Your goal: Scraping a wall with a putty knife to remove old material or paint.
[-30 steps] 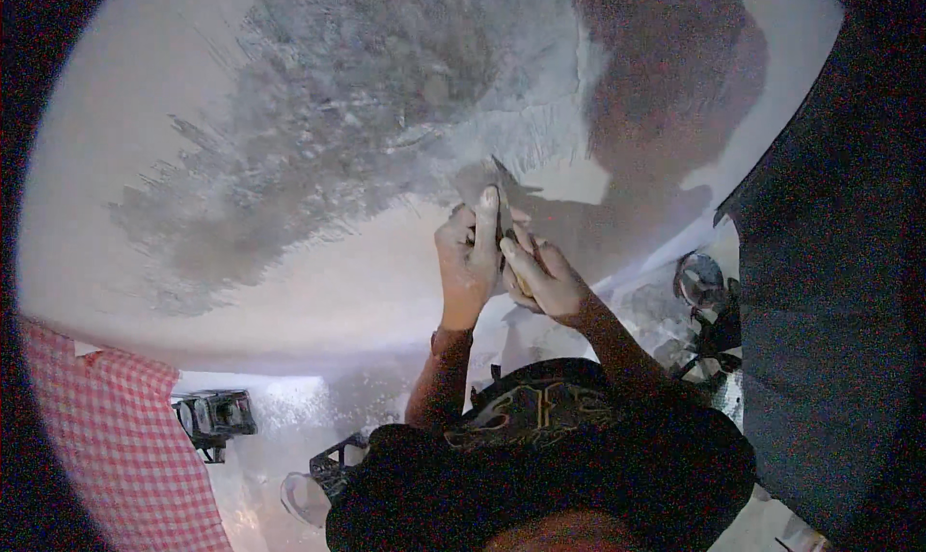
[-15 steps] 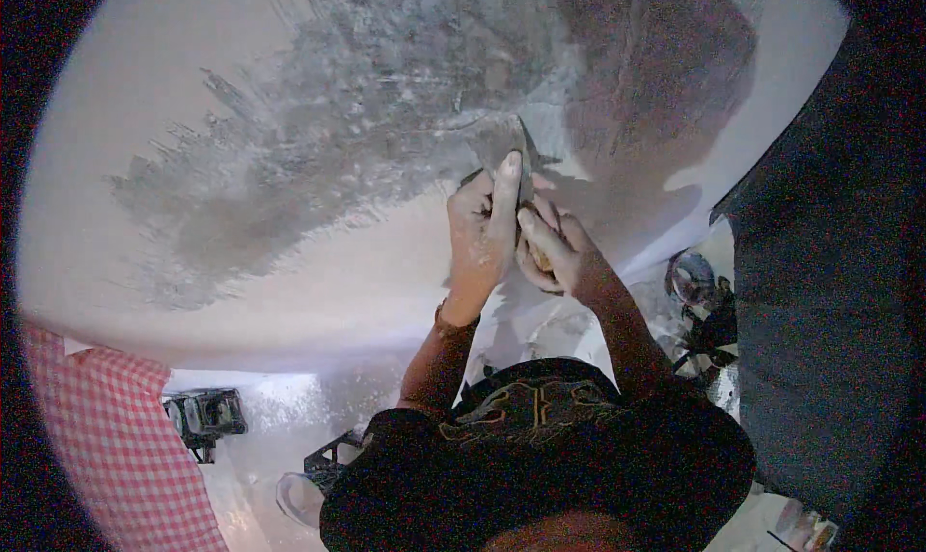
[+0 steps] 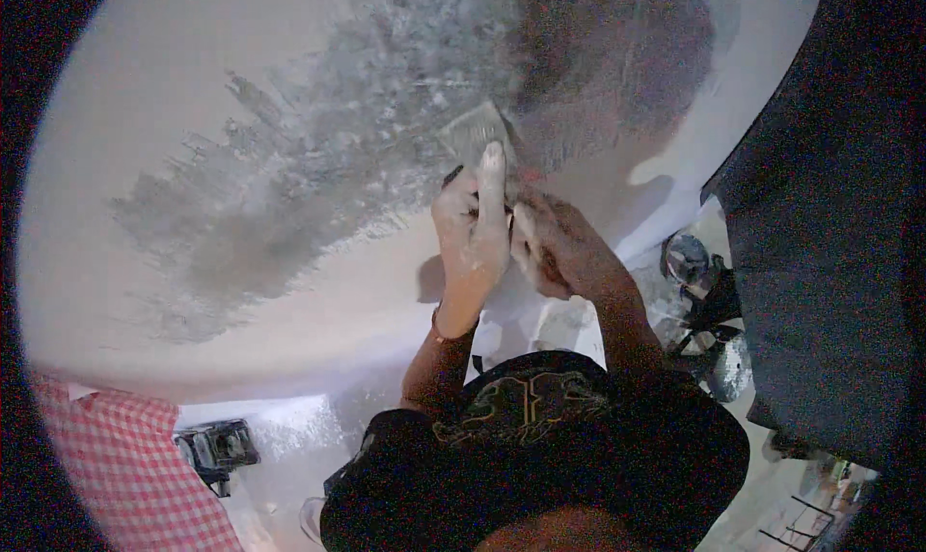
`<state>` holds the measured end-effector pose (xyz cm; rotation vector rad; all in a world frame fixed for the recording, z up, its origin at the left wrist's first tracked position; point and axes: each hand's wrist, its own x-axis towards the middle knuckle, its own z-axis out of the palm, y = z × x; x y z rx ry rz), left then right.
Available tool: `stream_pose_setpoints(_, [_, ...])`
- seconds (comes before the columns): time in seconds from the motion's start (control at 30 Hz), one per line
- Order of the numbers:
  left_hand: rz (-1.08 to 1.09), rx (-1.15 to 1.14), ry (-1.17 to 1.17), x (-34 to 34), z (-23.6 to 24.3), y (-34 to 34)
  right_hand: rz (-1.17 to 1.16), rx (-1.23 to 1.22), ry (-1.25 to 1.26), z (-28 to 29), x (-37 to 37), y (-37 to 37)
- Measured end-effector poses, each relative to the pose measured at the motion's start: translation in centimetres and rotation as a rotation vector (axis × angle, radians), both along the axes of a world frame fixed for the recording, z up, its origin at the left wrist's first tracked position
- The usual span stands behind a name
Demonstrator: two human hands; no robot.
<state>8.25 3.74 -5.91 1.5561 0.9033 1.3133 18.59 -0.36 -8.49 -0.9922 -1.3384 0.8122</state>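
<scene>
A putty knife (image 3: 473, 133) with a broad, grey-smeared blade lies against a large pale curved surface (image 3: 338, 311). My left hand (image 3: 470, 229), dusted with pale powder, is closed on the knife, one finger stretched along the blade. Close beside it on the right, my right hand (image 3: 555, 243) is curled round the handle end; the handle itself is mostly hidden by the fingers. The blade touches the lower right part of a streaky grey coating (image 3: 289, 166) spread over the surface. To the right of the blade lies a darker reddish-grey area (image 3: 617, 60).
Red-and-white checked cloth (image 3: 135, 456) hangs at the lower left, with a black piece of equipment (image 3: 222, 446) beside it. Dark sheeting (image 3: 820, 292) covers the right side. A round container (image 3: 687, 260) and other clutter stand on the stained floor (image 3: 299, 422) below the surface.
The knife and both hands have shifted slightly left in view, and the blade is tilted more. My right hand has turned, hiding the tan piece that showed in its grip.
</scene>
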Motion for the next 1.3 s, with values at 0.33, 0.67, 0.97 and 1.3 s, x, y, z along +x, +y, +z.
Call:
stream_pose_setpoints(0.33, [0.039,0.386,0.078,-0.7,-0.5,1.2,0.091,-0.481,0.208,2.3,0.5,-1.6])
stream_pose_setpoints(0.67, [-0.004,0.044,0.044,-2.1,0.3,0.7,0.227,-0.486,0.200,1.5,-1.1,-1.1])
stream_pose_setpoints(0.97, [-0.106,-0.024,0.014,-5.7,1.9,-0.3,0.254,-0.414,0.555,0.8,-5.2,-0.4])
stream_pose_setpoints(1.3, [-0.092,0.052,-0.169,-10.3,6.8,0.4,0.425,-0.236,0.418,6.4,-7.2,-0.2])
